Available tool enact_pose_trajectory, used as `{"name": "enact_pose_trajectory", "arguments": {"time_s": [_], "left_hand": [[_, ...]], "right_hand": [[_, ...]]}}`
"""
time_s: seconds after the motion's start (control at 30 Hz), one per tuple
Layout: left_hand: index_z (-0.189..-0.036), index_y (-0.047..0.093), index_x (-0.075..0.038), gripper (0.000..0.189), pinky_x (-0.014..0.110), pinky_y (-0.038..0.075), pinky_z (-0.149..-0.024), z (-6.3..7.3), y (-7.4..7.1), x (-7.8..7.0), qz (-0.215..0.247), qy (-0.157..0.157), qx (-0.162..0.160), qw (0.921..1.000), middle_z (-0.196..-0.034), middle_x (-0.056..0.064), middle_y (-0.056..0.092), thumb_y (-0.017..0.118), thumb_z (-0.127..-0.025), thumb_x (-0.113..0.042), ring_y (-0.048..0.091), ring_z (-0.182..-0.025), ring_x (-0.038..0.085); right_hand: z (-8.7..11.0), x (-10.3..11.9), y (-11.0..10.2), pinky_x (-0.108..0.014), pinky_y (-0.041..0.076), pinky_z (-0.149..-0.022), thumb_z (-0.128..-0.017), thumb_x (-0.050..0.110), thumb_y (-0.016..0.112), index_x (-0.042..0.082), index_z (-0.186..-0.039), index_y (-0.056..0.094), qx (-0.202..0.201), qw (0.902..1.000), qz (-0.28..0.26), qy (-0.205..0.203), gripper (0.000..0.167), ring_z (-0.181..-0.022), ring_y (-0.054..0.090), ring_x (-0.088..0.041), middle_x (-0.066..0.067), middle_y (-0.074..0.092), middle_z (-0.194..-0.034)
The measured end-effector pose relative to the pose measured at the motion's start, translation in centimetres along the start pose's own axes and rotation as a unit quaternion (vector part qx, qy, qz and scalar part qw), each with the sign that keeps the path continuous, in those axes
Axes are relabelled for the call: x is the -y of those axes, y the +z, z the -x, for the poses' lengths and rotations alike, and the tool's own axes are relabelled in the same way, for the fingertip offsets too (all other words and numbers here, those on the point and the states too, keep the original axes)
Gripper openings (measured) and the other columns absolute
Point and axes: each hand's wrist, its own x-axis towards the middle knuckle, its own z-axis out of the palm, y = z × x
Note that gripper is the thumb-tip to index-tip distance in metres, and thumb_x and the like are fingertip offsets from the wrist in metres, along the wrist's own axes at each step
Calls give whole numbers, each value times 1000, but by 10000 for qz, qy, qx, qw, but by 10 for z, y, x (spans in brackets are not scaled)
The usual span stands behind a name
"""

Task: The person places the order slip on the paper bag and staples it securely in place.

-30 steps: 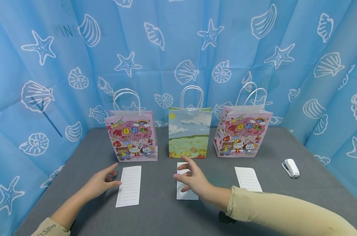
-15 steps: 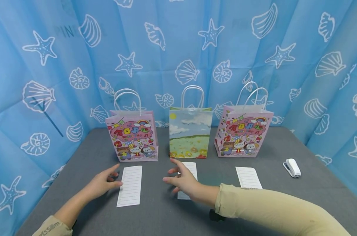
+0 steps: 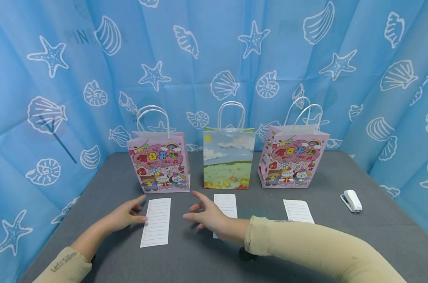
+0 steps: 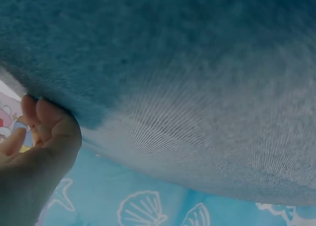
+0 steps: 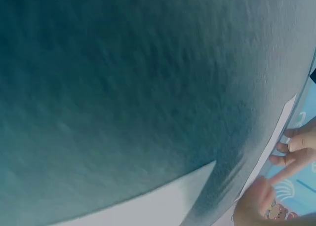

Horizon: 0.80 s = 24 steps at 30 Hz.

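A lined paper slip [image 3: 156, 222] lies on the grey table at the left. Beside its left edge is my left hand [image 3: 125, 215], fingers loosely bent and thumb tip at the edge; whether it touches the paper I cannot tell. My right hand [image 3: 208, 216] hovers between this slip and a middle lined slip [image 3: 225, 205], partly covering the latter. Its thumb and forefinger are spread, with nothing held. In the right wrist view, the right hand [image 5: 254, 201] appears at the lower right, with the left hand [image 5: 298, 144] beyond it. The left wrist view shows the left hand [image 4: 49, 142] holding nothing.
Behind the slips stand a left pink gift bag [image 3: 161, 163], a middle landscape-print bag [image 3: 228, 159] and a right pink bag [image 3: 291, 159]. A third slip [image 3: 299, 211], partly behind the right sleeve, and a white stapler [image 3: 352, 201] lie right. A blue shell-print curtain [image 3: 214, 59] hangs behind.
My right hand has moved left, from over the middle slip toward the left one. The left hand stays nearly in place by the left slip.
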Motion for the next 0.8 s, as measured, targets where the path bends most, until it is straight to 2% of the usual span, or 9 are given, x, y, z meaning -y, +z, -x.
{"name": "enact_pose_trajectory", "arguments": {"time_s": [0.2,0.33,0.6,0.67,0.8], "left_hand": [[-150,21,7,90,41,44,-75,-4,-3,3,65,-27,298,9995,-117,24,47,75,-86,-27,49,-90,27],[-150,19,7,92,37,38,-71,-7,-3,2,100,6,362,9993,-108,17,45,76,-85,-25,45,-81,23],[-149,23,6,94,37,37,-73,-11,-1,2,-172,-157,277,9993,-103,15,44,79,-83,-28,43,-84,24],[-150,23,6,94,37,37,-73,-12,-1,1,-169,-218,290,9992,-103,14,44,79,-82,-28,43,-85,24],[-149,24,6,93,38,37,-73,-12,-2,1,-155,-220,324,9991,-103,14,44,79,-83,-28,42,-87,25]], "right_hand": [[-12,2,6,-30,44,-61,-90,11,70,13,-156,19,115,9994,239,243,83,-82,58,-16,-13,59,-115],[-19,0,9,-32,43,-65,-89,11,72,16,-156,17,181,9982,417,402,87,-78,54,-16,-9,59,-107],[-35,5,14,-38,46,-71,-87,11,75,17,-157,11,711,9901,1117,455,95,-78,54,-16,-7,61,-90],[-40,6,15,-38,45,-71,-86,11,75,16,-157,10,814,9867,1312,502,96,-79,54,-18,-8,61,-93],[-50,10,20,-40,47,-72,-85,15,77,16,-157,13,959,9743,1965,546,96,-86,57,-21,-14,59,-116]]}}
